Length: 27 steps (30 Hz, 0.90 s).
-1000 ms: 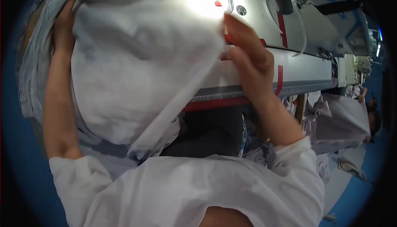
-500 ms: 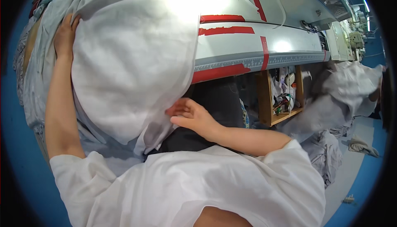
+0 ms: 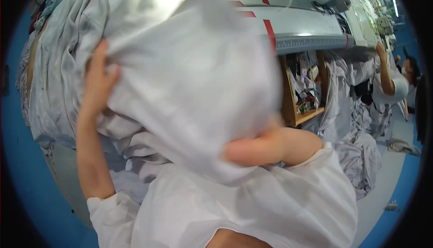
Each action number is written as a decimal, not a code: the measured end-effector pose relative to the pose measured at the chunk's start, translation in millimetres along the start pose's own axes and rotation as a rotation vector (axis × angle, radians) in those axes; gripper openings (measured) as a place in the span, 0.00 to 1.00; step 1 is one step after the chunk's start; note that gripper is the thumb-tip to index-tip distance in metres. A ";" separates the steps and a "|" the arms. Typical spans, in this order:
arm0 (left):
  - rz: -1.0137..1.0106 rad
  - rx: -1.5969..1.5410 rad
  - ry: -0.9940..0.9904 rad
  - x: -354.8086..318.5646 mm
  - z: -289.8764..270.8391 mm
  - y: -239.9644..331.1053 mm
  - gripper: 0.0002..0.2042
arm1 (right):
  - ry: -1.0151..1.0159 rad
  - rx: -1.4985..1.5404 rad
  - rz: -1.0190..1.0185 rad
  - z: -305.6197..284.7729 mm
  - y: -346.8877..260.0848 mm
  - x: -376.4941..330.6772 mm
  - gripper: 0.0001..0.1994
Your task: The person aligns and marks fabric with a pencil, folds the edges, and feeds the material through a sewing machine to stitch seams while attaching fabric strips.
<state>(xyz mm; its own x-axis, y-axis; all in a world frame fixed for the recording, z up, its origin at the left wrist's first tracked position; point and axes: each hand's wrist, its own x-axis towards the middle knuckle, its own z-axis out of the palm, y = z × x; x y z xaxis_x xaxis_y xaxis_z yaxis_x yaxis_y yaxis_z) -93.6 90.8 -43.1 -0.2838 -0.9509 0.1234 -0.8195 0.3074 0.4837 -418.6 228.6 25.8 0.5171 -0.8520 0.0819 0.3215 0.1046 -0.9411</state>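
Observation:
A broad sheet of white fabric (image 3: pixel 194 76) is raised in front of me, its right part blurred. My left hand (image 3: pixel 98 81) grips the left side of the sheet, with thumb and fingers about its edge. At the lower right corner, my right hand (image 3: pixel 257 148) is closed on the fabric; motion smears it, and some fingers are hidden. Behind the sheet lies a white sewing machine table (image 3: pixel 306 20) with red tape strips and a ruler along its front edge. The sheet covers part of this table.
Piled pale fabric (image 3: pixel 67 67) drapes down on the left. An open wooden drawer (image 3: pixel 295 117) with small items hangs below the table. More grey fabric (image 3: pixel 356 162) heaps on the right, where another person (image 3: pixel 390 83) works at another machine.
My right hand has taken hold of the fabric and lifted it rightward over the table's front. My left hand has moved down and right. The other person has come into clearer view.

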 end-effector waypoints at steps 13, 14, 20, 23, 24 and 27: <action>0.075 -0.293 -0.265 -98.4 57.9 174.2 0.09 | -0.187 -0.848 0.102 25.2 130.2 -85.8 0.09; 0.014 -0.248 -0.230 -105.9 63.0 176.8 0.09 | -0.201 -0.923 0.022 26.4 127.0 -85.1 0.10; 0.028 -0.238 -0.163 -106.8 68.6 179.3 0.10 | -0.368 -1.006 0.323 25.9 102.8 -76.1 0.12; 0.024 -0.449 -0.196 -109.9 76.1 173.5 0.08 | -0.166 -0.809 0.252 -4.8 81.8 -63.3 0.19; 0.055 -0.415 -0.193 -113.4 80.7 170.6 0.08 | 0.071 -0.662 0.339 -22.1 76.3 -56.7 0.20; 0.091 -0.371 -0.173 -123.6 91.2 166.6 0.07 | 0.341 -0.378 0.309 -41.2 82.4 -30.4 0.17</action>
<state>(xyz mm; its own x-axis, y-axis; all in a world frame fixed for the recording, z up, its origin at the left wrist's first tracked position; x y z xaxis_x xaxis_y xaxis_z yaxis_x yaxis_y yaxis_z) -240.5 262.8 -56.8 -0.4524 -0.8906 0.0478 -0.5612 0.3259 0.7608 -440.5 242.0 -67.7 0.2373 -0.9344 -0.2658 -0.1400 0.2378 -0.9612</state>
